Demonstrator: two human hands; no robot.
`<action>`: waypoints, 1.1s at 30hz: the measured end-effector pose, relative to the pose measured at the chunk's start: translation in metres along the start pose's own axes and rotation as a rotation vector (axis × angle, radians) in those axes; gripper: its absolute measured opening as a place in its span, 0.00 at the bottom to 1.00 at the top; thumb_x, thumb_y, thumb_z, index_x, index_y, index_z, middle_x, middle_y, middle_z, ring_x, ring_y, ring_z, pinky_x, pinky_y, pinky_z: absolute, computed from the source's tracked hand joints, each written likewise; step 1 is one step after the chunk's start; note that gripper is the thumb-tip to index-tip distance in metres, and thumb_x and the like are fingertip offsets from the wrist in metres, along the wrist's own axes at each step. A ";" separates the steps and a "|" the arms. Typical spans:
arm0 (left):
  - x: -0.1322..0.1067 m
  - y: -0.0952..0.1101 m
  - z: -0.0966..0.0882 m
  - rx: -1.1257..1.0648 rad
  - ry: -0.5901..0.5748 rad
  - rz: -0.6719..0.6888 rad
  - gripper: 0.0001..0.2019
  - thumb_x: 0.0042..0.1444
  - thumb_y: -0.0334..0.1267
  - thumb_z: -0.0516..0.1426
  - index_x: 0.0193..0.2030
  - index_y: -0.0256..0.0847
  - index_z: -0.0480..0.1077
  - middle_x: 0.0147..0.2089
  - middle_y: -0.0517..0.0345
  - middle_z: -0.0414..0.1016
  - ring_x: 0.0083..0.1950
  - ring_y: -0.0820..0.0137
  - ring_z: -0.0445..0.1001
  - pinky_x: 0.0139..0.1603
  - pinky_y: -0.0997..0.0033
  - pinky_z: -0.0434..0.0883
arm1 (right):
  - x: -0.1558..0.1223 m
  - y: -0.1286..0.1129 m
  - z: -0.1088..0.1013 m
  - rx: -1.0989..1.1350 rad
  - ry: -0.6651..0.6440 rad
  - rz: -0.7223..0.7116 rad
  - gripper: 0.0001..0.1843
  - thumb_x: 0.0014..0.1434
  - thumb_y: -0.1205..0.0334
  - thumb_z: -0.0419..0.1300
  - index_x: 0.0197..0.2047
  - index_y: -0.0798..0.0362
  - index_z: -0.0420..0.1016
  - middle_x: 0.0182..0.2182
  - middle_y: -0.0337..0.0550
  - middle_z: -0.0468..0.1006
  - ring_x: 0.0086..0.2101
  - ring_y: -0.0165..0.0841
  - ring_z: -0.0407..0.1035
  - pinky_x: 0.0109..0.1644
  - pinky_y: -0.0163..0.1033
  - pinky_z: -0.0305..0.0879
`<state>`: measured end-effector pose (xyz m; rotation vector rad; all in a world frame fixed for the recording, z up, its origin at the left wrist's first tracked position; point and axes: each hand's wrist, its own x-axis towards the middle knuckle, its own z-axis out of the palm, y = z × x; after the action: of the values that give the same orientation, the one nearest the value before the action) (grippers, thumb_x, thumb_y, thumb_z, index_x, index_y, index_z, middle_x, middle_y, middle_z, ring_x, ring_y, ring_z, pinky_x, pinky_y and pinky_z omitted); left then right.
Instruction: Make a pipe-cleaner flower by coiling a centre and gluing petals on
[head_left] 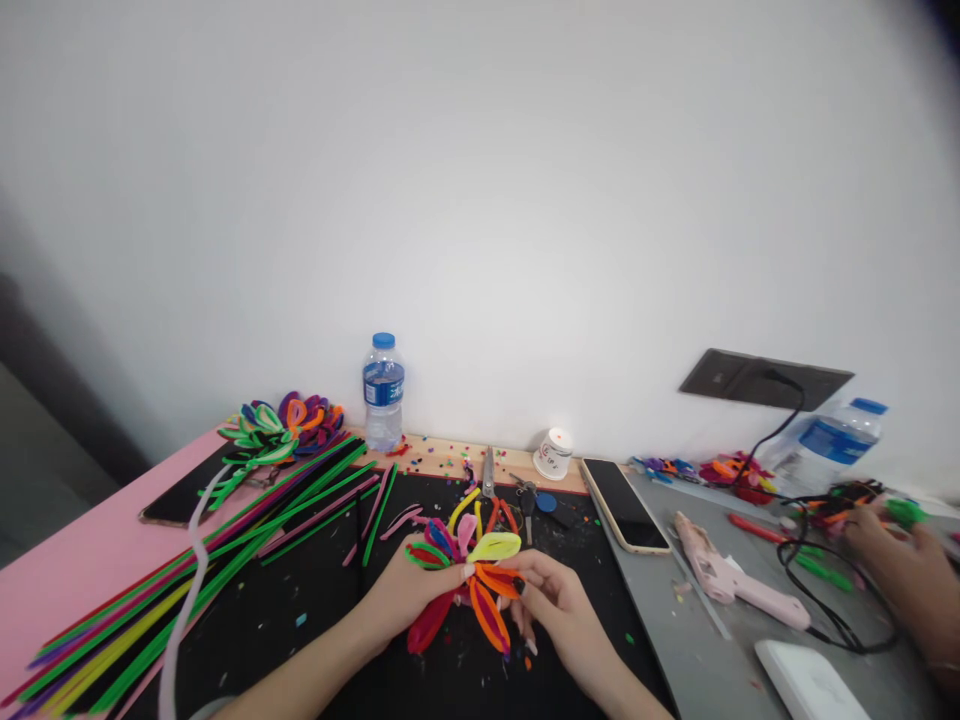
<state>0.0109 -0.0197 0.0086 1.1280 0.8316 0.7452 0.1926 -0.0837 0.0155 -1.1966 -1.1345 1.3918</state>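
Between my two hands, over the black mat (585, 640), is a pipe-cleaner flower (491, 605) with looped petals in red, orange, yellow, pink, blue and green. My left hand (409, 590) is closed on its left side, the thumb pressed near the centre. The fingers of my right hand (559, 605) pinch an orange petal on the right side. Just beyond the flower lie loose yellow and red pipe-cleaner pieces (502, 516) and a pair of scissors (489, 472). My fingers hide part of the flower's underside.
Long pipe cleaners (210, 570) and finished flowers (289, 425) lie left, by a water bottle (384, 395). Behind are keys (527, 500) and a paper cup (553, 453). A phone (626, 505) and pink glue gun (735, 580) lie right, near another person's hand (900, 560).
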 end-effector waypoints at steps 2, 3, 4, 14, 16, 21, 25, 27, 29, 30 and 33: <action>0.000 -0.001 -0.001 -0.003 -0.004 0.005 0.12 0.41 0.42 0.65 0.28 0.35 0.74 0.29 0.55 0.79 0.36 0.63 0.76 0.40 0.68 0.72 | 0.000 0.000 0.000 -0.008 0.000 -0.005 0.14 0.53 0.56 0.59 0.38 0.57 0.70 0.22 0.38 0.73 0.16 0.22 0.60 0.17 0.27 0.56; 0.001 -0.002 -0.001 -0.009 -0.010 0.011 0.11 0.42 0.42 0.64 0.29 0.35 0.74 0.30 0.55 0.79 0.35 0.63 0.76 0.40 0.68 0.72 | 0.000 0.000 0.000 -0.011 0.003 -0.010 0.14 0.53 0.55 0.59 0.38 0.57 0.70 0.22 0.38 0.74 0.16 0.22 0.60 0.17 0.27 0.56; 0.001 -0.003 -0.002 -0.016 -0.016 0.019 0.11 0.42 0.42 0.64 0.30 0.35 0.74 0.31 0.54 0.79 0.35 0.63 0.76 0.39 0.68 0.72 | 0.000 0.000 0.000 -0.013 0.008 -0.017 0.14 0.53 0.55 0.59 0.38 0.57 0.70 0.23 0.38 0.74 0.16 0.22 0.60 0.17 0.27 0.56; 0.002 -0.004 -0.002 0.000 0.015 0.004 0.15 0.42 0.43 0.64 0.34 0.33 0.76 0.34 0.51 0.80 0.37 0.61 0.77 0.41 0.66 0.73 | 0.001 0.007 -0.004 -0.057 0.085 -0.074 0.12 0.54 0.56 0.58 0.36 0.57 0.67 0.22 0.38 0.74 0.17 0.23 0.59 0.19 0.28 0.55; 0.001 -0.001 -0.001 0.002 0.016 0.002 0.15 0.42 0.43 0.65 0.34 0.33 0.76 0.34 0.52 0.80 0.38 0.61 0.77 0.41 0.66 0.73 | 0.002 0.006 -0.004 -0.062 0.076 -0.056 0.12 0.53 0.55 0.58 0.35 0.57 0.66 0.22 0.39 0.74 0.17 0.23 0.60 0.19 0.29 0.55; 0.001 0.000 -0.001 0.004 0.012 -0.008 0.16 0.42 0.44 0.65 0.35 0.33 0.75 0.34 0.52 0.80 0.37 0.61 0.77 0.41 0.66 0.73 | 0.002 0.003 -0.002 -0.060 0.070 -0.031 0.13 0.52 0.54 0.59 0.35 0.56 0.66 0.21 0.38 0.73 0.16 0.24 0.60 0.19 0.29 0.55; 0.002 -0.002 -0.002 0.018 0.027 0.014 0.16 0.41 0.45 0.65 0.33 0.34 0.75 0.32 0.52 0.80 0.35 0.62 0.77 0.40 0.67 0.73 | 0.002 0.005 -0.003 -0.051 0.075 -0.043 0.15 0.53 0.53 0.59 0.38 0.55 0.65 0.22 0.37 0.73 0.16 0.24 0.61 0.18 0.29 0.55; 0.002 -0.002 -0.002 0.016 0.027 0.022 0.16 0.41 0.46 0.65 0.32 0.34 0.75 0.31 0.52 0.80 0.34 0.63 0.77 0.39 0.67 0.73 | 0.002 0.006 -0.003 -0.065 0.079 -0.043 0.15 0.53 0.54 0.59 0.39 0.56 0.66 0.22 0.37 0.74 0.16 0.24 0.61 0.18 0.29 0.55; 0.002 -0.002 -0.001 0.023 0.029 0.023 0.16 0.41 0.46 0.64 0.33 0.34 0.75 0.32 0.53 0.80 0.34 0.63 0.77 0.39 0.68 0.73 | 0.003 0.007 -0.004 -0.083 0.082 -0.039 0.15 0.53 0.54 0.59 0.39 0.56 0.66 0.22 0.37 0.74 0.16 0.24 0.61 0.18 0.29 0.55; 0.002 -0.002 -0.001 0.033 0.032 0.027 0.16 0.41 0.46 0.64 0.32 0.34 0.75 0.31 0.53 0.80 0.34 0.63 0.77 0.39 0.68 0.73 | 0.003 0.007 -0.004 -0.089 0.082 -0.034 0.15 0.53 0.54 0.59 0.38 0.56 0.66 0.22 0.37 0.74 0.16 0.24 0.61 0.18 0.29 0.55; 0.004 -0.004 -0.003 0.080 0.051 0.066 0.13 0.42 0.44 0.64 0.29 0.34 0.74 0.30 0.53 0.80 0.33 0.63 0.77 0.38 0.68 0.73 | 0.005 0.009 -0.004 -0.094 0.080 -0.024 0.16 0.52 0.51 0.59 0.37 0.56 0.67 0.22 0.38 0.74 0.16 0.25 0.62 0.17 0.29 0.56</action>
<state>0.0108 -0.0165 0.0039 1.2167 0.8770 0.8038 0.1954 -0.0801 0.0055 -1.2897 -1.1647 1.2728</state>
